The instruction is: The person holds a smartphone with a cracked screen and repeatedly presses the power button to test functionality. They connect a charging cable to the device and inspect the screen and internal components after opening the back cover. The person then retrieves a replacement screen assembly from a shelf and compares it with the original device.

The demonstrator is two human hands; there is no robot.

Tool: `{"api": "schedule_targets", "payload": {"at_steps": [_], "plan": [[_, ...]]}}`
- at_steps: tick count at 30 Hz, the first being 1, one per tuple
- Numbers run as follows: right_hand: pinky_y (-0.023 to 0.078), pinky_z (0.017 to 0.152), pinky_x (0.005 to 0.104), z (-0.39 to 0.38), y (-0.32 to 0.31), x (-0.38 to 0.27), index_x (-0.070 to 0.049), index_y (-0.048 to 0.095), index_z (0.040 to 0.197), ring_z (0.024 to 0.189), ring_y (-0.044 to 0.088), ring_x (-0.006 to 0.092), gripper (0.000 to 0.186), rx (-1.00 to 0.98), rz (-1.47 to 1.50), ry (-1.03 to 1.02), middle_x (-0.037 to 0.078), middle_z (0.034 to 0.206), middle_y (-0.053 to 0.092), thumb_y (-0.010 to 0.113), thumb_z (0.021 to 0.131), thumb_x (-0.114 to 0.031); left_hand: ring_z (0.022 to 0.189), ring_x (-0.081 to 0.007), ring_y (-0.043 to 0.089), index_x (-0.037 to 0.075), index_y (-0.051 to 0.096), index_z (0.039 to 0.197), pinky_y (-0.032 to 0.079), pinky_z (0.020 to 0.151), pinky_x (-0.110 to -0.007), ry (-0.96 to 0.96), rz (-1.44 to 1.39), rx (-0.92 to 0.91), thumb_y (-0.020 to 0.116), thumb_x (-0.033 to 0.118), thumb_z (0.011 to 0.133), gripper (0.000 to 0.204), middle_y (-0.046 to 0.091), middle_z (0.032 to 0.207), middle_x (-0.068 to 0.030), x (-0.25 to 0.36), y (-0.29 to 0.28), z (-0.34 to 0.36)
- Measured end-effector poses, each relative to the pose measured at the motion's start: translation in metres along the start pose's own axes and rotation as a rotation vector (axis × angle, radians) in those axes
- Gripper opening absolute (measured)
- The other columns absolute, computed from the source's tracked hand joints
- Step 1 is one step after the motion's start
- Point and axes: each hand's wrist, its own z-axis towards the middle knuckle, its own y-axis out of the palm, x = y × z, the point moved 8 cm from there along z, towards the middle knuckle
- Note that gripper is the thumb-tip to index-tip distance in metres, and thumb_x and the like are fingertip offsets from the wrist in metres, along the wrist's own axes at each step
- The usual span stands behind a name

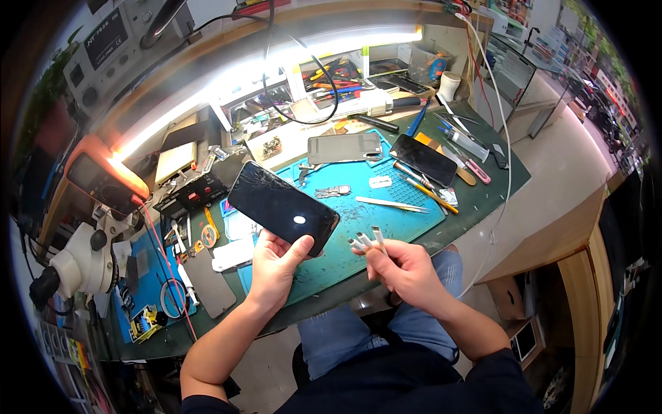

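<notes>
My left hand (pixel 274 272) grips a black smartphone (pixel 276 203) whose screen is cracked around the top corner and shows a small white light or glint. My right hand (pixel 403 276) pinches several white cable plugs (pixel 364 241), their tips pointing up, just right of the phone. Both hands are over the turquoise work mat (pixel 331 262). On the mat, past the hands, lie silver tweezers (pixel 389 205), a small metal part (pixel 332 191), a small white piece (pixel 380 181) and a gray phone housing (pixel 343 149).
A second black phone (pixel 422 159) and several tools (pixel 469 165) crowd the right. An orange multimeter (pixel 103 179), white microscope (pixel 86 269) and gray slab (pixel 210 279) stand or lie at left. A lit shelf (pixel 331 76) runs along the back. A white cable hangs at right.
</notes>
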Motion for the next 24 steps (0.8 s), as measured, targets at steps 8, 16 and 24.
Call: {"api": "schedule_targets", "payload": {"at_steps": [8, 16, 24], "plan": [[0.038, 0.053, 0.0201, 0.02, 0.019, 0.002, -0.002, 0.067, 0.108, 0.059, 0.047, 0.0024, 0.025, -0.007, 0.116, -0.052, -0.002, 0.078, 0.057, 0.055, 0.101, -0.024, 0.097, -0.0181, 0.066, 0.0, 0.047, 0.119, 0.058, 0.083, -0.035, -0.054, -0.082, 0.007, 0.067, 0.008, 0.092, 0.035, 0.064, 0.111, -0.0118, 0.002, -0.002, -0.001], [0.039, 0.056, 0.0233, 0.025, 0.029, -0.007, 0.002, 0.065, 0.11, 0.059, 0.046, 0.0066, 0.026, -0.049, -0.084, -0.283, 0.001, 0.078, 0.055, 0.053, 0.101, -0.02, 0.099, -0.0174, 0.066, 0.001, 0.05, 0.119, 0.057, 0.086, -0.036, -0.038, -0.133, -0.014, 0.064, 0.009, 0.094, 0.03, 0.065, 0.112, -0.0105, 0.004, -0.007, 0.002], [0.041, 0.051, 0.021, 0.026, 0.036, -0.008, 0.001, 0.063, 0.121, 0.057, 0.052, 0.0042, 0.027, -0.056, 0.089, -0.051, 0.0, 0.074, 0.059, 0.052, 0.101, -0.015, 0.101, -0.0175, 0.065, 0.002, 0.049, 0.121, 0.057, 0.086, -0.035, -0.087, -0.158, -0.026, 0.064, 0.009, 0.094, 0.031, 0.064, 0.113, -0.0103, 0.0, -0.008, 0.003]]}}
